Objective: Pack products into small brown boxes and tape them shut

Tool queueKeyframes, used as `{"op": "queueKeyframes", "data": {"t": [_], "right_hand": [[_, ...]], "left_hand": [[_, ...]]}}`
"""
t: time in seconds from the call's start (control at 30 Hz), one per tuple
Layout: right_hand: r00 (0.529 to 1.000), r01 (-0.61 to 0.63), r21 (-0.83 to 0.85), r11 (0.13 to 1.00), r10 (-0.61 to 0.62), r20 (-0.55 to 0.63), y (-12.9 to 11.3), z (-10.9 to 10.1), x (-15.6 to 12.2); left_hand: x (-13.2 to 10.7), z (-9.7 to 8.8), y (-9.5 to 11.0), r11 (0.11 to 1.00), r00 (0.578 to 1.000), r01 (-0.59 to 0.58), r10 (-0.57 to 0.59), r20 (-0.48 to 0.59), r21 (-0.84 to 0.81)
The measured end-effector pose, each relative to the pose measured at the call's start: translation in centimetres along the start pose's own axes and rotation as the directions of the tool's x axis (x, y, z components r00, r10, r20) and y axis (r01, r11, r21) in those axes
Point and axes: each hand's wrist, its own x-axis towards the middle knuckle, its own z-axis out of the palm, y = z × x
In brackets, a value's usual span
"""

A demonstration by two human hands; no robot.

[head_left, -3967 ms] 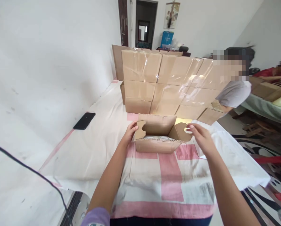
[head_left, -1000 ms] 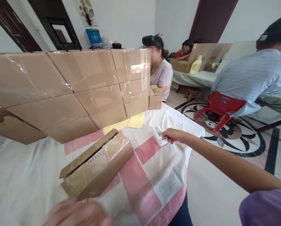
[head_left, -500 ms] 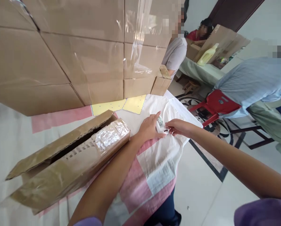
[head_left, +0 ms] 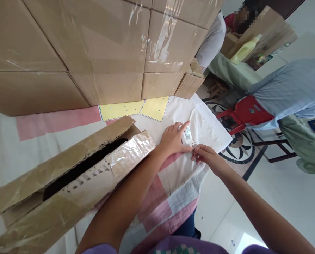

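On the cloth near the table's right corner, my left hand [head_left: 175, 138] is wrapped around a small white tape dispenser [head_left: 187, 138]. A pale greenish roll shows inside it. Just to the right, my right hand [head_left: 203, 155] has its thumb and fingers pinched at the dispenser's front end, by the cutting edge. Whatever lies between those fingertips is too small to make out. Left of my left forearm lies a long cardboard box [head_left: 75, 169], with a gap along its top and shiny clear tape at its near-right end.
Large taped cartons [head_left: 115, 46] stand stacked along the far side, with a small carton [head_left: 190, 84] at their right end. Yellow paper pieces [head_left: 154, 108] lie before them. Right of the table are a red chair [head_left: 252, 111] with a seated person and another table with a yellow bottle [head_left: 246, 49].
The view has shifted, so the cartons sit higher and the long box looks nearer. My left hand still holds the dispenser, now turned slightly; my right fingers stay pinched at its front end.
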Motion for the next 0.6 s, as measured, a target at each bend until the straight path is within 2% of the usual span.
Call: {"op": "queueKeyframes", "data": {"t": [0.1, 0.27, 0.5, 0.6], "right_hand": [[0.999, 0.051, -0.030, 0.998, -0.051, -0.003, 0.7, 0.2, 0.5], [0.998, 0.039, -0.070, 0.997, -0.035, 0.059, 1.5, 0.0, 0.5], [0.975, 0.196, -0.141, 0.970, -0.208, -0.077, 2.9, 1.1, -1.8], [0.941, 0.279, -0.158, 0.947, -0.303, -0.150, 2.9, 1.1, -3.2]], "left_hand": [[-0.1, 0.0, 0.0, 1.000, 1.000, -0.010, 0.010, -0.010, -0.001], [-0.1, -0.1, 0.0, 1.000, 1.000, -0.011, 0.011, -0.007, 0.011], [0.0, -0.2, -0.5, 1.000, 1.000, -0.022, 0.022, 0.001, -0.017], [0.0, -0.8, 0.1, 0.992, 0.993, -0.106, 0.103, -0.051, -0.074]]}}
